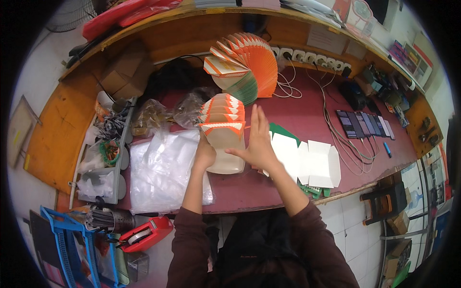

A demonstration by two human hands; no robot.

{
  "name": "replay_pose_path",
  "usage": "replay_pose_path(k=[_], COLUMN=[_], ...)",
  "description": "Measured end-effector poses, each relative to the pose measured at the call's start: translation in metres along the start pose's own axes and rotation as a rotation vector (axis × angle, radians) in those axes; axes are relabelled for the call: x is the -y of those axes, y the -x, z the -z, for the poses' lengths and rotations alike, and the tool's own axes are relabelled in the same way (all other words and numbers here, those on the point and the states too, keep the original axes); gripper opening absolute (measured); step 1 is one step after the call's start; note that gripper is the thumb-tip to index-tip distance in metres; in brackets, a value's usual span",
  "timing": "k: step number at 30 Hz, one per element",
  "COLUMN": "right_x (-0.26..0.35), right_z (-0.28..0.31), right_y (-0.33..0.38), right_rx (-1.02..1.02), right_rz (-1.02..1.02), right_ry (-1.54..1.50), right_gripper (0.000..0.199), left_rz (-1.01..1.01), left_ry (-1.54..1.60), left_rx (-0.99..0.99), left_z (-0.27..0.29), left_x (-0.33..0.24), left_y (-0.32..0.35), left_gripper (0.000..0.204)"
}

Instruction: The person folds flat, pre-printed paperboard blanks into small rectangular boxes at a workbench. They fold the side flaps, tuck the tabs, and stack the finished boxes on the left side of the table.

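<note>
Between my hands stands a smooth beige holder with a rounded near end. A short row of orange-and-white folded cartons sits at its far part. My left hand is closed at the holder's left edge; what its fingers grip is hidden. My right hand is open on the right side, fingers stretched away from me and thumb pointing toward the holder. Beyond them, a large curved fan of orange, white and green cartons stands on the table. Unfolded white cartons with green pieces lie right of my right hand.
Clear plastic bags lie to the left, beside grey bins. A red tape dispenser sits below the table's near-left edge. On the right are a row of phones, white cables and a blue marker.
</note>
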State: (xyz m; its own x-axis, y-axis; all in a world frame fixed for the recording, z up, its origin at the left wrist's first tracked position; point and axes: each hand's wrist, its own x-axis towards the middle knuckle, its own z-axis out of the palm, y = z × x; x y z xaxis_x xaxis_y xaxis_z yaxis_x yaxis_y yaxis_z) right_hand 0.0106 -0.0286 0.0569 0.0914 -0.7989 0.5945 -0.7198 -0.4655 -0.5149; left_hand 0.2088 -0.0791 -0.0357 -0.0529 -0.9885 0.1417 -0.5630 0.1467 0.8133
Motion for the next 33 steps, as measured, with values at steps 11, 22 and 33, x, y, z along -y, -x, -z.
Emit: replay_pose_path(k=[11, 22, 33], right_x=[-0.005, -0.086, -0.081], right_z=[-0.058, -0.144, -0.103], right_y=[-0.111, -0.098, -0.105], right_rx=[0.286, 0.776, 0.169], right_rz=[0.157, -0.09, -0.209], right_ry=[0.345, 0.216, -0.587], right_gripper=[0.034, 0.037, 0.048], left_rz=[0.088, -0.216, -0.246], left_ry=[-0.093, -0.653, -0.394], left_rx=[-0.089, -0.108, -0.092], left_z=[-0.008, -0.02, -0.006], left_x=[-0.058, -0.051, -0.057], left_y=[0.026, 0.028, 0.042], left_gripper=[0.057, 0.062, 0.057])
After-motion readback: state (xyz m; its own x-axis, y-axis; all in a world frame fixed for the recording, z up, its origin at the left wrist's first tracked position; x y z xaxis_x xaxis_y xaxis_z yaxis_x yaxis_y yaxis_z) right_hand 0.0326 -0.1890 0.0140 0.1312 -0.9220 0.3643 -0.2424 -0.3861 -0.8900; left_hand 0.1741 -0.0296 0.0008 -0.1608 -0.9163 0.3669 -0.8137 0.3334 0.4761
